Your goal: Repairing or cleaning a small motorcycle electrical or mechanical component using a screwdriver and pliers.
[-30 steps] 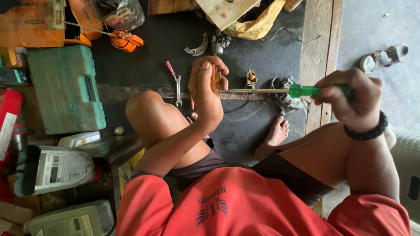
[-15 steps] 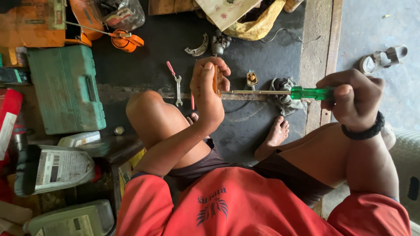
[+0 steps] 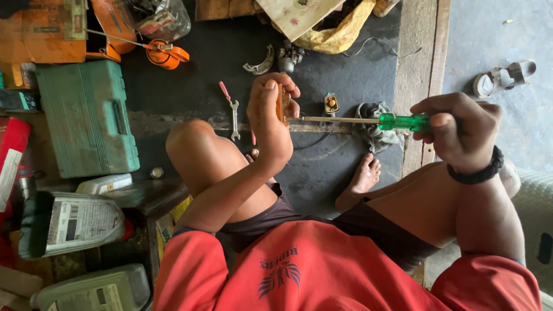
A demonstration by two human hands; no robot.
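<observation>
My left hand [image 3: 269,118] is closed around a small orange part [image 3: 283,105], held above my left knee. My right hand [image 3: 458,129] grips the green translucent handle of a long screwdriver [image 3: 368,120]. Its metal shaft runs leftward and its tip meets the orange part. A black band sits on my right wrist. I sit low in a red shirt and dark shorts, with one bare foot [image 3: 362,178] on the dark floor.
A green tool case [image 3: 86,118] lies at left. A wrench [image 3: 234,118], a red-handled tool [image 3: 224,90], metal parts [image 3: 275,57], a rag [image 3: 371,124] and a small yellow-faced part [image 3: 330,105] lie on the floor. Grey oil jugs [image 3: 72,222] sit lower left, a sandal [image 3: 504,78] at right.
The screwdriver handle and my right hand have shifted slightly leftward and down, pressing the shaft toward the orange part. My left hand stays nearly still.
</observation>
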